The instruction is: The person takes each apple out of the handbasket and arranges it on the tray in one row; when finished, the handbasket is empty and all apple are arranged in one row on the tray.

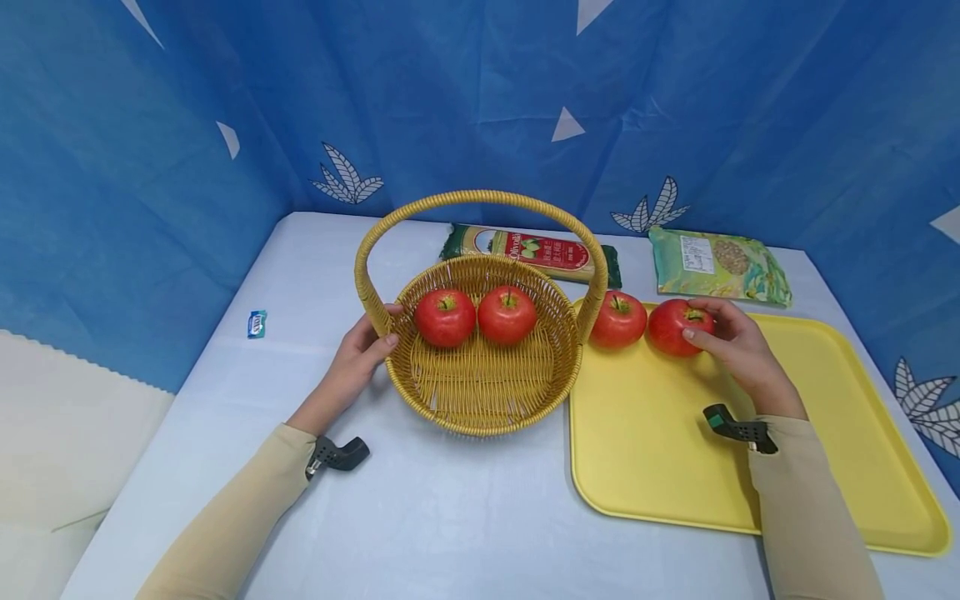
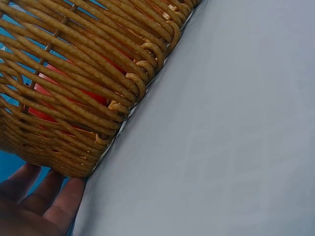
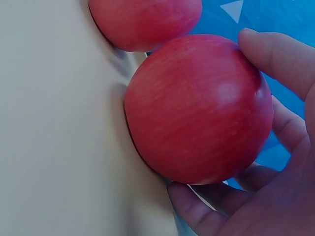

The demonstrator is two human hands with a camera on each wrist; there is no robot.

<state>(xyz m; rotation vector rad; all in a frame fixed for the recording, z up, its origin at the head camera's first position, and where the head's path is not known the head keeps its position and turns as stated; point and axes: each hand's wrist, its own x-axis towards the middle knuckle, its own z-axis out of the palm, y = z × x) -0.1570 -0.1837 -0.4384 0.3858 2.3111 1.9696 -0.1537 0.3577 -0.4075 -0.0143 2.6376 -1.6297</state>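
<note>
A woven basket [image 1: 483, 379] with a tall arched handle stands in the middle of the table, two red apples [image 1: 446, 321] side by side in its back half. My left hand [image 1: 356, 360] grips the basket's left rim near the handle's foot, thumb over the edge; from the left wrist view, its fingers [image 2: 66, 204] touch the outer wall. On the yellow tray [image 1: 645, 450], my right hand [image 1: 746, 354] holds a red apple [image 3: 199, 110] between thumb and fingers. Close to its left sits another apple [image 1: 618, 323], partly behind the basket handle in the head view.
Behind the basket lies a long pasta packet [image 1: 551, 252]. A green bag [image 1: 720, 265] rests behind the tray, near the table's back edge. Toward the left edge is a small blue-and-green wrapper [image 1: 257, 324]. Blue patterned cloth [image 1: 480, 100] hangs at the back.
</note>
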